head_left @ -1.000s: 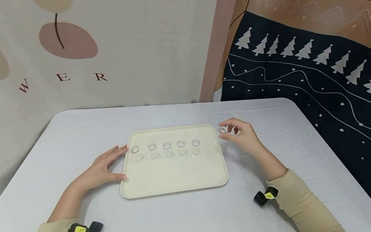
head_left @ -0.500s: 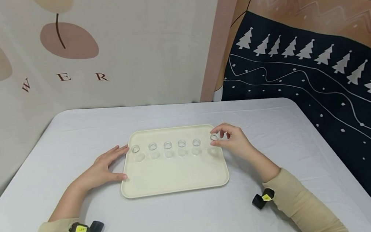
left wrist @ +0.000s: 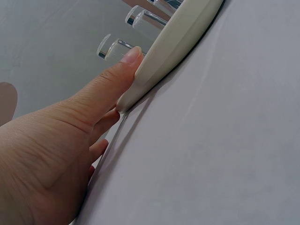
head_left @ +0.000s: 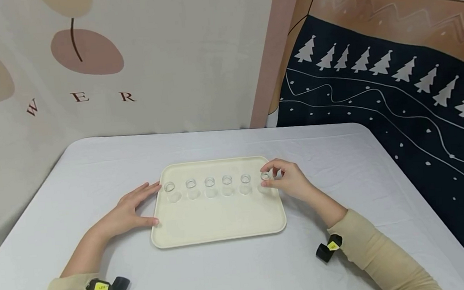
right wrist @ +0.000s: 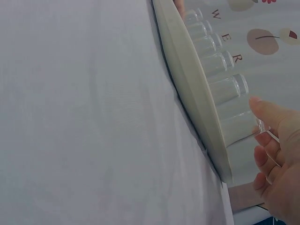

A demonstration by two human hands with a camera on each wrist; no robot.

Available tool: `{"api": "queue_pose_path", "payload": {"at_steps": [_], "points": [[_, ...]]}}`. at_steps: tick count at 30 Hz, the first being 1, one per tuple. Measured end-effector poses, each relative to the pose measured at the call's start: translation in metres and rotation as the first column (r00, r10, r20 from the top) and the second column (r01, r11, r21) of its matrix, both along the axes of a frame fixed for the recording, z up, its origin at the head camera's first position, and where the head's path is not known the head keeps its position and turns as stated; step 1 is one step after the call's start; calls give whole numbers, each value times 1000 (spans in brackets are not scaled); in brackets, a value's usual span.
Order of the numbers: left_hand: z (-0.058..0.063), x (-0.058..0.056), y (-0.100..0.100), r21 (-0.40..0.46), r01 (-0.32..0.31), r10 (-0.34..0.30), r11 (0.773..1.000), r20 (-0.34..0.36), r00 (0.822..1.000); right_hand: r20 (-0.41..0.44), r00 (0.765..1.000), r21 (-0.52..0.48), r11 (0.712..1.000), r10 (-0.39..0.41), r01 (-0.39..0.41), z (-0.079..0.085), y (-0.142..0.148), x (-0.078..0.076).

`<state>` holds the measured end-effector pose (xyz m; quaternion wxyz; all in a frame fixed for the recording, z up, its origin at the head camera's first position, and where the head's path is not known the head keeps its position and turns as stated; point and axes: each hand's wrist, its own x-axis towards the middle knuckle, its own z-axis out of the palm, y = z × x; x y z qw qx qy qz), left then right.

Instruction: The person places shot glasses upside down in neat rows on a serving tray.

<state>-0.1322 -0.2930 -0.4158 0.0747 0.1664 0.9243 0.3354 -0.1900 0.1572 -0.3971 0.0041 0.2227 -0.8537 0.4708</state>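
Observation:
A cream tray (head_left: 218, 220) lies on the table with several clear glass vials (head_left: 209, 182) standing upright in a row along its back half. My left hand (head_left: 128, 211) rests against the tray's left edge, thumb and fingers spread; in the left wrist view its thumb (left wrist: 115, 75) touches the rim. At the right end of the row my right hand (head_left: 289, 179) holds another glass vial (head_left: 265, 176) near its top between thumb and fingers. That vial (right wrist: 239, 129) stands at the tray in the right wrist view, its upper end partly hidden by fingers.
A white cloth covers the table (head_left: 226, 274) on all sides of the tray. Behind it hangs a pale printed curtain (head_left: 192, 74), and a dark tree-patterned cloth (head_left: 360, 92) is at the right. Each sleeve carries a small black camera (head_left: 120, 286).
My right hand has brought the glass vial leftward from beyond the tray's right edge, down to the right end of the row. The left hand has stayed at the tray's edge.

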Motion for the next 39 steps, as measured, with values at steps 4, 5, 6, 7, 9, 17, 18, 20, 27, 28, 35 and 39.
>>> {"api": "queue_pose_path", "payload": {"at_steps": [4, 5, 6, 7, 9, 17, 18, 20, 27, 28, 35, 39], "points": [[0, 0, 0, 0, 0, 0, 1000, 2, 1000, 4, 1000, 11, 1000, 3, -3, -3, 1, -1], [0, 0, 0, 0, 0, 0, 1000, 2, 1000, 3, 1000, 13, 1000, 3, -3, -4, 1, 0], [0, 0, 0, -1, -1, 1, 1000, 3, 1000, 0, 1000, 14, 1000, 4, -4, -5, 1, -1], [0, 0, 0, -1, -1, 1, 1000, 3, 1000, -3, 1000, 14, 1000, 6, -6, -5, 1, -1], [0, 0, 0, -2, -1, 1, 1000, 1, 1000, -6, 1000, 13, 1000, 8, -8, -7, 1, -1], [0, 0, 1, -3, -4, 4, 1000, 4, 1000, 13, 1000, 20, 1000, 8, -8, -7, 3, 1], [0, 0, 0, -3, -5, 5, 1000, 6, 1000, 14, 1000, 26, 1000, 9, -9, -6, 4, 2], [0, 0, 0, -3, -5, 5, 1000, 7, 1000, 13, 1000, 31, 999, 9, -10, -3, 5, 3], [2, 1, 0, 4, -3, 3, 1000, 15, 1000, -21, 1000, 48, 999, -6, 7, 5, 21, 8], [2, 1, 0, 4, -1, 0, 1000, 16, 1000, -27, 1000, 53, 999, -12, 13, 6, 24, 8], [6, 0, -2, 27, 45, -46, 999, 33, 998, -28, 998, 77, 996, -48, 50, 11, 47, 9], [14, 0, -6, 20, 50, -51, 999, 63, 997, -45, 996, 102, 991, -77, 81, 18, 59, 9]]}}
